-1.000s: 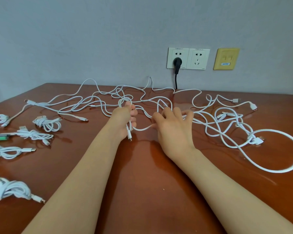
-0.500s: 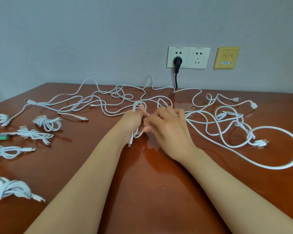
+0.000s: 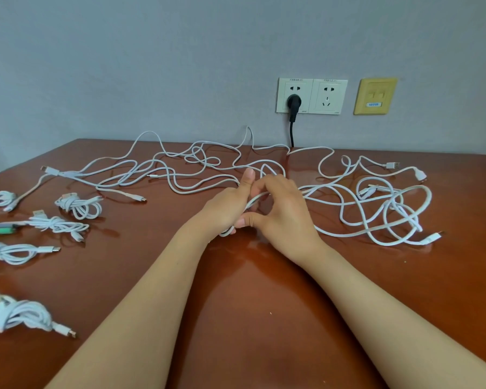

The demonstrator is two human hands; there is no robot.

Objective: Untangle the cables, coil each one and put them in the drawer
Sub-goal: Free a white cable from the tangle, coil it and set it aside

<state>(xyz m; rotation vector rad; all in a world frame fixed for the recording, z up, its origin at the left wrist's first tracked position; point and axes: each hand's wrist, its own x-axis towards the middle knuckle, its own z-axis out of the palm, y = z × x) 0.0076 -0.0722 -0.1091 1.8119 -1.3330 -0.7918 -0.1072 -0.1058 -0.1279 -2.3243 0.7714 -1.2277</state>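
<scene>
**Both hands meet on one white cable at the middle of the tangle**

Along the left edge of the brown table (image 3: 236, 318) lie five coiled cables (image 3: 79, 206), each bundled and apart from the others. The tangled cables (image 3: 163, 175) sprawl from the far left across the back of the table.

At the centre, both forearms reach forward and converge. The left hand (image 3: 227, 204) has its fingers curled round a white cable (image 3: 253, 202), with the thumb sticking up. The right hand (image 3: 285, 213) is just beside it and touching it. Its index finger is hooked over the same cable and its thumb points left beneath it, so it pinches the strand.

More loose loops (image 3: 390, 209) lie to the right. Wall sockets (image 3: 330, 95), a black plug (image 3: 293, 103) and a yellow plate (image 3: 375, 96) are on the wall behind.
</scene>
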